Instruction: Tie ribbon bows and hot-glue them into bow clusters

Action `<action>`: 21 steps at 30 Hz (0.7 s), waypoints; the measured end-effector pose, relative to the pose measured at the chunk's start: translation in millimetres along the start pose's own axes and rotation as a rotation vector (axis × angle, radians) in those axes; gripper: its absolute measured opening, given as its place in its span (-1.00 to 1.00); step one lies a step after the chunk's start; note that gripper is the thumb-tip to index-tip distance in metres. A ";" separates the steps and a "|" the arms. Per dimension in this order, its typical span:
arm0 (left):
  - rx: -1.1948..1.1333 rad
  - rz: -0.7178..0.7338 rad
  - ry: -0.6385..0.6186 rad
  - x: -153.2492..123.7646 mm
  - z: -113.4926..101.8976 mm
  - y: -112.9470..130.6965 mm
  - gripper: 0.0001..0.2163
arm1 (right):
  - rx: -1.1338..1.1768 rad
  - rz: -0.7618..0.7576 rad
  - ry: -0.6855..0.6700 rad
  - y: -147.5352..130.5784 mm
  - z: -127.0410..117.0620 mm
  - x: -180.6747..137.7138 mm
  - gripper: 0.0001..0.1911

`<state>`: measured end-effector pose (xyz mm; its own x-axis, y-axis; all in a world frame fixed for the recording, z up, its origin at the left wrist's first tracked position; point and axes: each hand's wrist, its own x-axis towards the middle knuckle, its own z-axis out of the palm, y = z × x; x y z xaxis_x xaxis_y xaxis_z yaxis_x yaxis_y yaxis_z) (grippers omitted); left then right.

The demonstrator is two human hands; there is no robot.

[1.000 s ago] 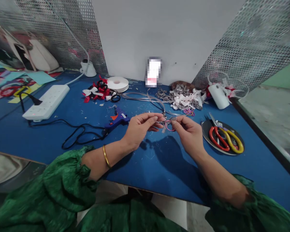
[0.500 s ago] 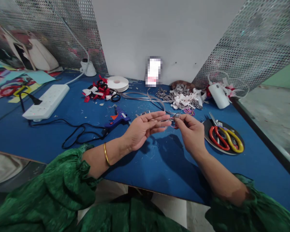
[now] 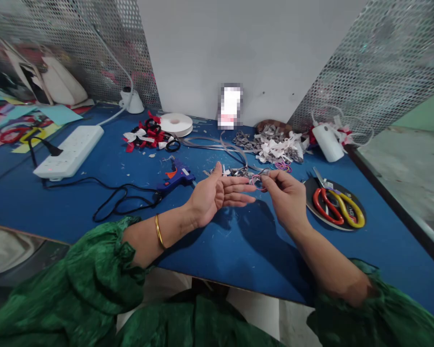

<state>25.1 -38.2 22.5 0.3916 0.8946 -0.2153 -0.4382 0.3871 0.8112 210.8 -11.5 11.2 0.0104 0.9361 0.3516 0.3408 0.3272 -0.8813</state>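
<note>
My left hand (image 3: 220, 195) is open, palm up, with the fingers stretched toward the right and the thumb raised. Close to its fingertips, my right hand (image 3: 284, 193) pinches a thin pink hair tie (image 3: 256, 181) between thumb and fingers. A grey ribbon (image 3: 240, 156) runs from the back of the table down toward the pinching fingers; whether it is held too I cannot tell. Behind my left fingers lie small grey and white ribbon pieces (image 3: 235, 172), partly hidden. More pink and purple hair ties (image 3: 282, 166) lie beyond my right hand.
Left of my hands lies a blue glue gun (image 3: 177, 174) with its black cord. Scissors (image 3: 334, 207) with red and yellow handles rest on a black disc at right. A white ribbon spool (image 3: 176, 124), red bows (image 3: 148, 135), a ribbon heap (image 3: 280, 144) and a power strip (image 3: 70, 152) stand farther back.
My left thumb has lifted away from the fingers, and the palm has opened out. The ribbon pieces behind it show more. My right hand stays nearly still, with the hair tie now more visible.
</note>
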 end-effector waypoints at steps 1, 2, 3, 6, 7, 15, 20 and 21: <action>-0.034 -0.008 -0.022 0.4 0.3 0.2 -0.33 | 0.007 0.001 0.003 0.3 0.0 0.1 -0.81; -0.053 -0.005 -0.037 0.7 0.8 0.0 -0.38 | 0.015 0.000 0.004 0.6 0.0 0.2 -0.82; -0.061 0.007 -0.045 0.7 1.3 -0.4 -0.46 | 0.020 -0.002 0.007 1.0 -0.2 0.2 -0.83; -0.021 0.051 -0.055 -0.4 3.2 -2.0 -0.64 | 0.001 -0.020 0.029 2.4 -0.8 0.1 -0.84; 0.018 0.058 -0.055 -1.2 3.8 -2.4 -0.66 | -0.005 -0.024 0.037 2.7 -1.0 0.1 -0.84; 0.649 0.377 0.131 -9.0 6.1 -2.5 -0.77 | 0.022 0.002 -0.031 0.7 -4.3 4.3 -0.80; 0.805 0.563 0.140 -9.7 3.6 -5.8 -0.80 | -0.033 0.060 -0.512 4.4 -13.3 11.4 -0.75; 0.802 0.578 0.139 -9.4 3.1 -6.5 -0.80 | -0.072 0.059 -0.588 6.7 -14.5 12.0 -0.74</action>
<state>26.8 -49.8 21.0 0.1704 0.9360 0.3079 0.1648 -0.3352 0.9276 226.8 0.0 14.1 -0.4837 0.8737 0.0507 0.4186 0.2819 -0.8633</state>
